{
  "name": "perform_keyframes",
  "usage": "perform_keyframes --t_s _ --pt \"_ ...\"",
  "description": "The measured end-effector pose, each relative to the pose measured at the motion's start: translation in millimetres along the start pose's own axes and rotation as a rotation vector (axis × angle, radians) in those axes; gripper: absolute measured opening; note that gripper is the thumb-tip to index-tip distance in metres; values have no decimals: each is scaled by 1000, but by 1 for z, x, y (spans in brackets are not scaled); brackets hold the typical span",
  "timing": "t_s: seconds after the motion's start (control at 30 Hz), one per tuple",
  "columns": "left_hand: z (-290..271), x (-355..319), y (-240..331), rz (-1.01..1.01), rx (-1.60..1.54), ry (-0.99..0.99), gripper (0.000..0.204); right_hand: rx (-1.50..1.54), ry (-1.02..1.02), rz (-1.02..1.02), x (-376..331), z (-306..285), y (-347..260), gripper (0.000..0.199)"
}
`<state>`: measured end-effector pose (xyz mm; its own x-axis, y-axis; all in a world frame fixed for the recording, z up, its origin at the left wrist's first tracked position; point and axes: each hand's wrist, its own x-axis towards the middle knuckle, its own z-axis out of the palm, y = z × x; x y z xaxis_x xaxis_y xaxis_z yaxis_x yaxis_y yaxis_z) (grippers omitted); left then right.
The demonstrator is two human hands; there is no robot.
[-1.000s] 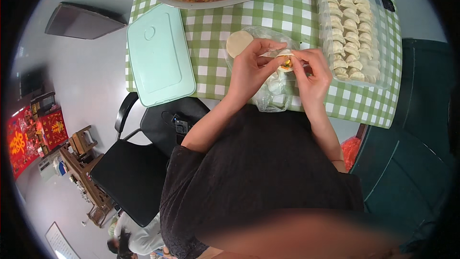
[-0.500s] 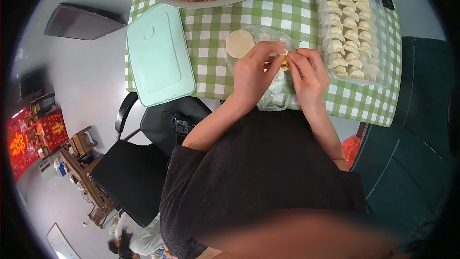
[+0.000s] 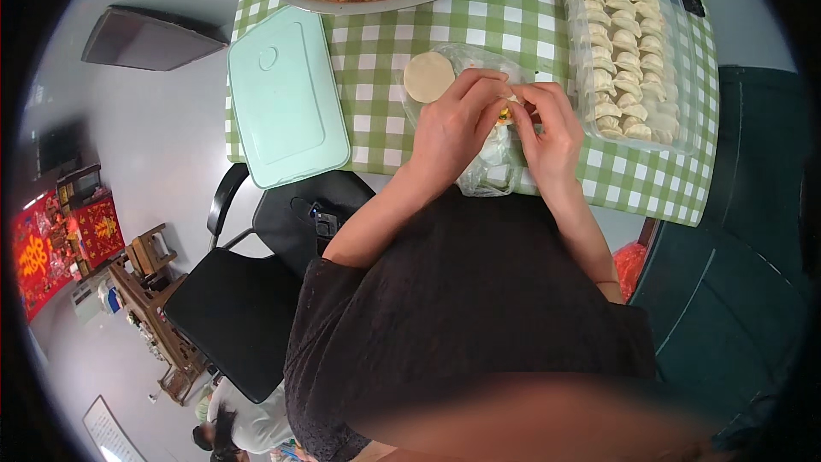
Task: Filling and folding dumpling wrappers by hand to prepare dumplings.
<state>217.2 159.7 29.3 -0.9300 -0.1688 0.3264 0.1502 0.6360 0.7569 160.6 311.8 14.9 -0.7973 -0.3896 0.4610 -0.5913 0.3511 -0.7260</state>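
Between my two hands is a partly folded dumpling (image 3: 505, 116), its yellow and orange filling showing through a gap that faces me. My left hand (image 3: 460, 120) pinches its left side, and my right hand (image 3: 547, 124) pinches the right side with thumb and fingers. Much of the wrapper is hidden by my fingers. Under my hands lies a clear plastic bag (image 3: 489, 178) on the checkered cloth. A stack of round dough wrappers (image 3: 428, 78) rests on the bag, just left of my left hand.
A clear plastic box (image 3: 575, 77) with rows of dumplings stands at the right. At the far edge is a metal basin (image 3: 359, 7) of filling. A mint-green lid (image 3: 286, 111) lies left on the checkered tablecloth (image 3: 376, 60). Black chairs (image 3: 235, 312) stand at the lower left.
My fingers have shifted slightly along the dumpling's edge, the right hand moving a little left and closer to the left hand. Everything else on the table stays put.
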Motion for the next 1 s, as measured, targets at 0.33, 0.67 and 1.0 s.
perform_keyframes --t_s 0.33,0.67,1.0 --pt "-17 13 0 -354 -336 -297 42 -78 18 -64 6 -8 -3 18" --pt "-6 16 -5 -347 -326 -310 40 -198 62 -270 14 -13 -4 22" --pt "-7 21 -3 -410 -380 -302 37 -205 2 -283 20 -21 -5 19"
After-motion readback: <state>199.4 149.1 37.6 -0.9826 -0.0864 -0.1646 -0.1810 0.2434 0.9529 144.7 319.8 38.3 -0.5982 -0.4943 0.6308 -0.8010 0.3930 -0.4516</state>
